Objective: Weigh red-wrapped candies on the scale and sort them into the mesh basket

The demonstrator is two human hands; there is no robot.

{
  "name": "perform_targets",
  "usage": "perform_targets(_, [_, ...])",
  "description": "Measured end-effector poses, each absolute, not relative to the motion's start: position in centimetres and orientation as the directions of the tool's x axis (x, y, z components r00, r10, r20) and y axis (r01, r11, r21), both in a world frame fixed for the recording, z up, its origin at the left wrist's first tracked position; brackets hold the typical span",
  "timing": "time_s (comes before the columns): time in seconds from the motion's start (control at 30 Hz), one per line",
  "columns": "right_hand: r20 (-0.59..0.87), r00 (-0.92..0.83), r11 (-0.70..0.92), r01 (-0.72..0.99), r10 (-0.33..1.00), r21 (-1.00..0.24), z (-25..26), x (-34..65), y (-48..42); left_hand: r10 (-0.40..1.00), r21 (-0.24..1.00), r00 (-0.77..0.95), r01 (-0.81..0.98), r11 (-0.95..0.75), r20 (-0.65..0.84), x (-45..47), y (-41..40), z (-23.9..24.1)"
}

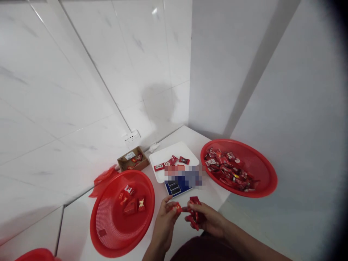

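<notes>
My left hand (165,219) pinches a small red wrapped candy (178,207) between thumb and fingers. Close beside it, my right hand (208,217) is closed around several dark red candy packets (194,217). Both hands are over the front of the white table, just below a digital scale (179,185). On the scale's white tray (157,156) lie several red packets (184,160). Part of the scale and tray is blurred out. To the left stands a red basket (95,221) with a few red packets (130,206) at its bottom.
At the right, a second red basket (265,172) holds many red packets. A small cardboard box (125,165) with some candies sits by the wall, near a red plastic bag (102,178). Another red rim (36,255) shows at lower left. A power socket (132,137) is on the wall.
</notes>
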State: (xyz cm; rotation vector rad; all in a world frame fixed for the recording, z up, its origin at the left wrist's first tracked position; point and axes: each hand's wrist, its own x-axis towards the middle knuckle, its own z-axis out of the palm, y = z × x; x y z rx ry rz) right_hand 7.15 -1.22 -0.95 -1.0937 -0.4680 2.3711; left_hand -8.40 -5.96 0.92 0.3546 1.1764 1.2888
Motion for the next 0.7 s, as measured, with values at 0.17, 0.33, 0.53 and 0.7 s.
perform_targets(0.17, [-0.507,-0.686,-0.802,-0.193,0.523,-0.566,-0.5,7.0,-1.5,0.898,0.920,-0.220,-0.188,0.345,-0.382,-7.7,-5.6,1.0])
perform_targets(0.33, [-0.491,-0.673,-0.765,-0.177,0.553,-0.620,-1.2,6.6,-1.3,0.918,0.933,-0.164,-0.073,0.353,-0.360,-6.0,-5.7,0.1])
perform_targets(0.53, [-0.640,-0.515,-0.808,-0.212,0.570,-0.550,-1.7,8.1,-0.2,0.971,0.863,-0.199,0.458,0.212,-0.133,-9.8,-1.2,-2.5])
perform_targets(0.7, [-0.675,-0.483,-0.824,-0.226,0.558,-0.519,-1.5,9.5,0.4,0.966,0.597,-0.247,0.764,0.245,-0.080,-14.7,6.6,-4.6])
